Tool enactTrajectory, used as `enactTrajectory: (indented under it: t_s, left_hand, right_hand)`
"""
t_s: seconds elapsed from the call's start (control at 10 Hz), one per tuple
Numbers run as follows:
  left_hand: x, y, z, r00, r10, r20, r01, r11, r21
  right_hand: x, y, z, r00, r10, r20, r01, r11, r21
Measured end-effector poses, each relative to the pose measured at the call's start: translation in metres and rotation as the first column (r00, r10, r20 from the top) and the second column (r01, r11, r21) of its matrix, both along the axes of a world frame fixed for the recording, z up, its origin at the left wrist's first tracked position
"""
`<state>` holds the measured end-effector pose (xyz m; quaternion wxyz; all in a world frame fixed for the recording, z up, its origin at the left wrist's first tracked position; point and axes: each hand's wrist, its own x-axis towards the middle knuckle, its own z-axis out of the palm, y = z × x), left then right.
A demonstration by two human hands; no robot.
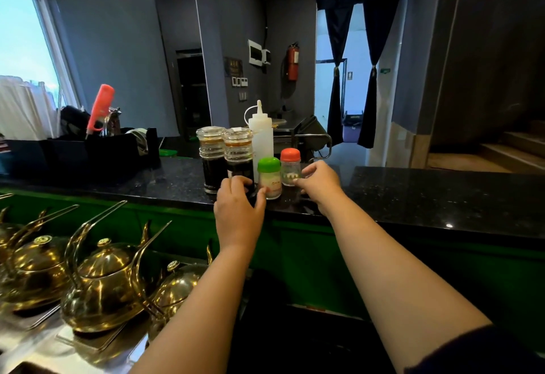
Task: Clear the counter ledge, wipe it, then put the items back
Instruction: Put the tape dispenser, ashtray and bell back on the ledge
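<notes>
On the ledge [413, 193], the green-capped shaker [269, 177] stands upright, pinched by the left hand [239, 205]; the red-capped shaker [290, 167], just behind, is gripped by the right hand [318, 186].

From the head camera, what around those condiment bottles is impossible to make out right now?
- Head view: base of the right dark sauce jar, hidden by the left hand.
- Label on the orange-capped shaker: too small and blurred.
- Right hand: its grip on that shaker is unclear, fingertips hidden behind it.
- Squeeze bottle: lower part blocked by the shakers.
</notes>
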<state>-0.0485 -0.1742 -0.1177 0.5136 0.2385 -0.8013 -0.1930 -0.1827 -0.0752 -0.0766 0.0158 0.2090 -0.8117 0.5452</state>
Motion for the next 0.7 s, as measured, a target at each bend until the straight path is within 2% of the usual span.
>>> enactTrajectory:
  t_s: [0.2,0.4,0.6,0.7]
  left_hand:
    - [-0.007,0.006,-0.003,0.994,0.07,0.085,-0.07,0.998,0.0]
    - [-0.01,0.006,-0.001,0.988,0.103,0.113,-0.106,0.994,0.021]
    - [-0.006,0.011,0.003,0.981,0.098,0.167,-0.102,0.995,0.019]
    - [0.0,0.016,0.007,0.979,0.073,0.189,-0.082,0.996,0.036]
  right_hand:
    - [-0.007,-0.019,0.014,0.999,-0.016,0.045,0.007,0.981,0.196]
    - [-0.015,-0.033,0.015,0.999,-0.033,0.004,0.03,0.951,0.307]
    - [-0.01,-0.024,0.014,1.0,0.002,-0.009,0.001,0.939,0.345]
    - [0.005,0.0,0.013,0.997,0.017,-0.069,0.01,0.926,0.377]
